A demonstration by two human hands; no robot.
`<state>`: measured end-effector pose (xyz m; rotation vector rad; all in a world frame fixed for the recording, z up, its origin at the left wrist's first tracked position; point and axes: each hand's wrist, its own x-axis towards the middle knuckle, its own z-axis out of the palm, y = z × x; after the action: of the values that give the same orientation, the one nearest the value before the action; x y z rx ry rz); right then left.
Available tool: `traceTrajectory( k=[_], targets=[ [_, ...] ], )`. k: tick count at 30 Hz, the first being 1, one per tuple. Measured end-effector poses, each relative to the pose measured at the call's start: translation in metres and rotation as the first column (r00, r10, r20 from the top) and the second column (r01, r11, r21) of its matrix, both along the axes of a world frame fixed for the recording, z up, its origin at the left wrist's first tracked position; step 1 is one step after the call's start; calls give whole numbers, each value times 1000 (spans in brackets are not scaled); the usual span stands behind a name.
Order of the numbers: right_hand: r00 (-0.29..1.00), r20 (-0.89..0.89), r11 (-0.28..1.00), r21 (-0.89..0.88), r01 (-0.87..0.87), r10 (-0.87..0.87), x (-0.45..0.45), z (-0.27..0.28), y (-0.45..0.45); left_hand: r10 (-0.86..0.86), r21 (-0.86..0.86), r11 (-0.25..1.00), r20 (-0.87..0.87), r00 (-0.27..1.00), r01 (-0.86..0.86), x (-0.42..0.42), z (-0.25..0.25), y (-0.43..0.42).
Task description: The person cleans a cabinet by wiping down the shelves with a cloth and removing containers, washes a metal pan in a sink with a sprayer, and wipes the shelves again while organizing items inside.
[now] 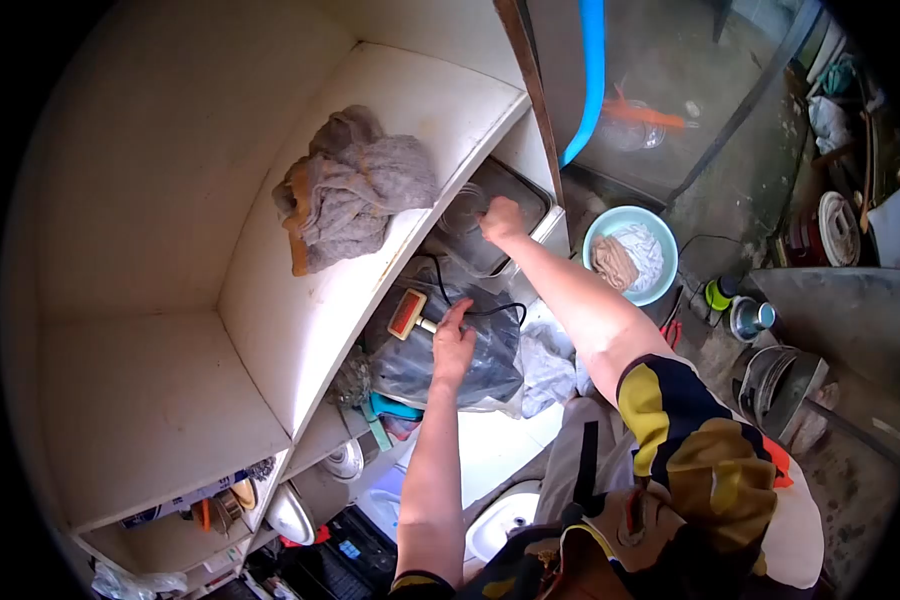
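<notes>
My left hand (453,345) is closed around the pale handle of a brush-like tool with a red and cream rectangular head (407,313). The tool is above a dark plastic bag (480,365), and a black cord or strap (499,309) loops beside my fingers. Farther up, my right hand (502,220) reaches under the shelf, its fingers closed at the edge of a clear round container (462,210). That container sits over a clear rectangular tray (527,206). My right fingertips are partly hidden.
A crumpled grey-brown cloth (365,190) lies on the white shelf (450,100). To the right stands a light blue basin (667,240) holding cloths. A grey-white cloth (547,370) lies by the bag. Red-handled pliers (673,332) and a blue hose (590,80) are nearby.
</notes>
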<state>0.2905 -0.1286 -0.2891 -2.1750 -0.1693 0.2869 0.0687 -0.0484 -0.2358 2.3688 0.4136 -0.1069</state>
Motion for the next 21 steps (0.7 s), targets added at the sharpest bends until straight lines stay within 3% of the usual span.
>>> traceTrajectory(
  k=[1, 3, 4, 5, 6, 7, 9, 11, 12, 14, 16, 21],
  targets=[
    [1000, -6, 1000, 8, 11, -10, 0, 2, 2, 43, -117, 992, 11, 999, -41, 2, 2, -1],
    [991, 134, 993, -119, 4, 12, -6, 3, 0, 14, -120, 993, 29, 999, -10, 3, 1, 0],
    [993, 118, 993, -118, 10, 4, -10, 2, -2, -7, -131, 991, 53, 999, 14, 1, 0, 0],
    [995, -53, 980, 178, 91, -83, -12, 1, -6, -17, -131, 991, 40, 999, 22, -1, 0, 0],
    [965, -234, 873, 439, 213, -118, -12, 3, -10, -20, -140, 990, 38, 999, 25, -1, 1, -1],
    [964, -232, 872, 437, 222, -129, -18, 11, -21, -21, -150, 988, 46, 999, 28, 2, 2, -1],
    [862, -412, 706, 514, 487, -295, -42, 27, -49, -12, -178, 984, 31, 999, 18, 4, -1, 0],
    [850, -375, 789, 357, 501, -370, -52, 1, -68, -4, -204, 979, 15, 1000, 7, 9, 0, -1],
    [849, -369, 785, 359, 505, -377, -56, 4, -74, -18, -185, 983, -4, 1000, 17, 12, 1, -1],
    [767, -544, 823, 222, 523, -340, -60, 10, -82, -37, -163, 986, -20, 999, 34, 18, 3, -1],
    [766, -580, 853, 218, 475, -278, -54, 9, -79, -44, -127, 991, -93, 995, 32, 24, -1, 2],
    [781, -610, 883, 282, 376, -138, -39, -6, -61, -70, -145, 987, -47, 996, 62, 23, -5, 3]
  ],
)
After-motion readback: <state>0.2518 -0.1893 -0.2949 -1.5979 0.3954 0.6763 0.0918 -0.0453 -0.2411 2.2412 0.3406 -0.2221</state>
